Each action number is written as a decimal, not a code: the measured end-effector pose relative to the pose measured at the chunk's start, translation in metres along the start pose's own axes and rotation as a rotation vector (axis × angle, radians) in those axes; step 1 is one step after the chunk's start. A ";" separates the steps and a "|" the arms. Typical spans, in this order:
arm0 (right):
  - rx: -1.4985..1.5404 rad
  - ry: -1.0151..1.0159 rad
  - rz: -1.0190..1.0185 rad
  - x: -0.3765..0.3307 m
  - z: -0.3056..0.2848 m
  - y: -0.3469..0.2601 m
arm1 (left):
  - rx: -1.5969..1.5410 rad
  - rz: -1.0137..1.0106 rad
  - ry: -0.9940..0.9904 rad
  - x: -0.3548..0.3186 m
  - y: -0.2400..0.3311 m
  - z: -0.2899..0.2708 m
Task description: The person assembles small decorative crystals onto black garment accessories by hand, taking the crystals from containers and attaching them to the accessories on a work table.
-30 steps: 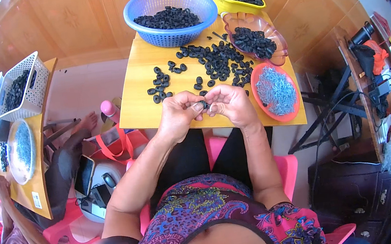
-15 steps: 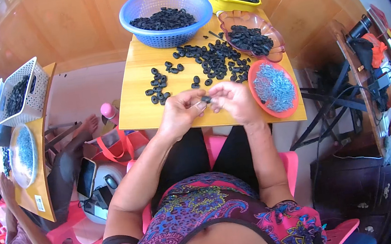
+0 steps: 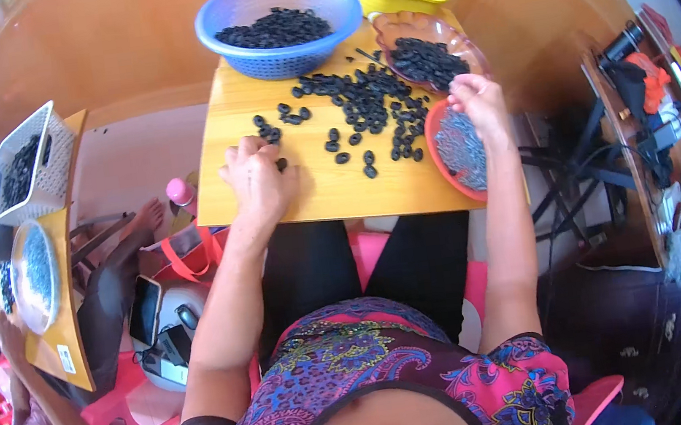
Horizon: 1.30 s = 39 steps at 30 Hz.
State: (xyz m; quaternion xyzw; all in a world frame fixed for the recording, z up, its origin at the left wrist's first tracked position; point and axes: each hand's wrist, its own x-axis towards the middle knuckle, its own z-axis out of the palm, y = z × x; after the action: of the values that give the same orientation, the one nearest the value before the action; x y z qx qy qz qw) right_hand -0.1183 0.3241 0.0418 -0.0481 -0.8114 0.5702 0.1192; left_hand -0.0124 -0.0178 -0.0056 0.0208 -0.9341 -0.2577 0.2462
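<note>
Both hands parted: left hand [image 3: 258, 180] on black pieces [image 3: 361, 104], right hand [image 3: 475, 98] over orange dish [image 3: 437, 150].

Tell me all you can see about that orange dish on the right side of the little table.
The orange dish is a shallow round plate, plastic by its look, with a bright orange rim. It is heaped with many small grey-silver pieces, too small to identify. It sits at the right edge of the wooden table, partly overhanging it, just below a clear pinkish bowl of small black pieces. The right hand reaches over its upper part, fingertips at the grey pieces. Loose black pieces lie on the table to its left.
</note>
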 end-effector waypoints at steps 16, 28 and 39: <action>-1.010 -0.297 -0.418 -0.087 -0.027 0.018 | -0.347 0.060 0.023 -0.003 0.012 0.009; -0.237 -0.136 -0.106 -0.083 -0.051 0.025 | -1.241 -0.410 -0.263 -0.007 0.024 0.002; 0.023 -0.140 -0.057 -0.093 -0.034 -0.005 | -1.224 -0.469 -0.329 -0.006 0.027 -0.004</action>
State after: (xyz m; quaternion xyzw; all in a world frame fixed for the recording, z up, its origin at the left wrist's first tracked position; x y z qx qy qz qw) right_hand -0.0194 0.3334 0.0448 0.0164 -0.8120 0.5780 0.0789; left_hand -0.0030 0.0052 0.0079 0.0404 -0.6160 -0.7867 0.0059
